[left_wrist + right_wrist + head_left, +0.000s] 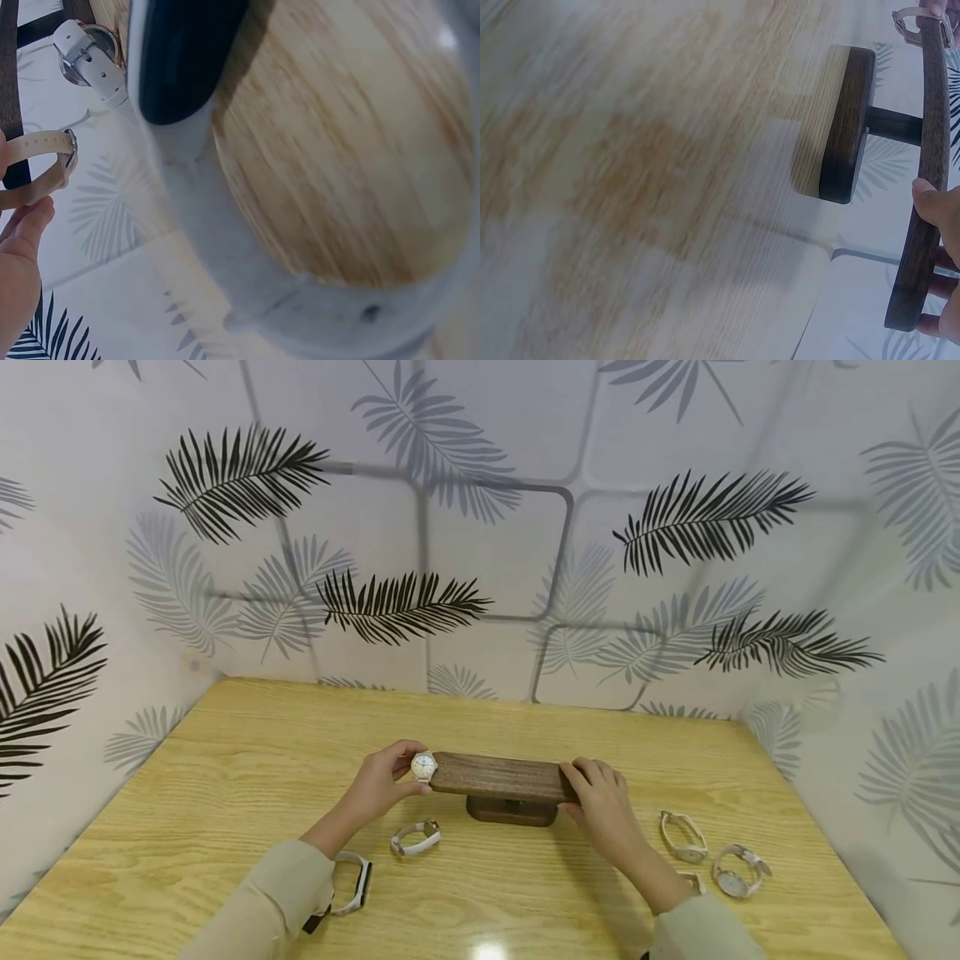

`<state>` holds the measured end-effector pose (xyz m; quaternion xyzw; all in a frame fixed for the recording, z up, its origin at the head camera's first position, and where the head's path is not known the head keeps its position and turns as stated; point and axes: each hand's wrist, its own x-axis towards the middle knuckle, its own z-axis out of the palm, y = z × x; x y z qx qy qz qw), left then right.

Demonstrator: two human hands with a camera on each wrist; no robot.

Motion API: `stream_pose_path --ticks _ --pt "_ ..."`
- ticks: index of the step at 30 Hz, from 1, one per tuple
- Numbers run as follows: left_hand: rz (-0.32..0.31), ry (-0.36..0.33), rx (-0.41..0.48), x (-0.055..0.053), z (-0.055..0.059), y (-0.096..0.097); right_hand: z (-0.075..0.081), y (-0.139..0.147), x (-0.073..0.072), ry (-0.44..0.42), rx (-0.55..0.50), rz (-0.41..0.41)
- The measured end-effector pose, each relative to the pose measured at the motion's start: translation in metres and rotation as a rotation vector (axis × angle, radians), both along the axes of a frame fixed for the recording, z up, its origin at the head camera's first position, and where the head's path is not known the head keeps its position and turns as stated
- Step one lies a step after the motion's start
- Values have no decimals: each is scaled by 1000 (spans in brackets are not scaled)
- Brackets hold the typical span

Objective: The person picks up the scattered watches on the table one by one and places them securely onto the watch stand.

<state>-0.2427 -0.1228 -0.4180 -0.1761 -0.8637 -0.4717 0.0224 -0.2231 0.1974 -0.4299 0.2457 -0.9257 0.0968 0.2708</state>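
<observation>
A dark wooden watch stand (pixel 495 774) has a long bar raised on a short post above an oblong base (pixel 512 811). At the bar's left end, my left hand (pixel 378 783) holds a cream-strapped watch (pixel 423 766) between thumb and fingers, its round pale dial facing up. In the left wrist view the buckled strap (pixel 41 142) forms a loop beside the fingertips. The right wrist view has that strap looped around the bar's far end. My right hand (pixel 606 810) grips the bar's other end, thumb (pixel 928 201) on the near side and fingers behind.
Near my left forearm lie a white-strapped watch (pixel 416 838) and a white band with a dark face (pixel 363 883). Several pale watches, among them a round-dialled one (pixel 732 883), lie right of my right arm. A leaf-patterned wall (pixel 480 668) borders the wooden table (pixel 225 777).
</observation>
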Motion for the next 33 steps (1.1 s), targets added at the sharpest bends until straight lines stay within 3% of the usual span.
stream_pose_path --ticks 19,27,33 --pt "-59 15 60 -10 -7 2 -3 0 -1 4 -47 39" --pt "-105 25 73 -12 -3 5 -1 -1 0 -9 -57 36" --pt "-121 -14 72 -14 -1 7 0 -1 0 -7 -51 38"
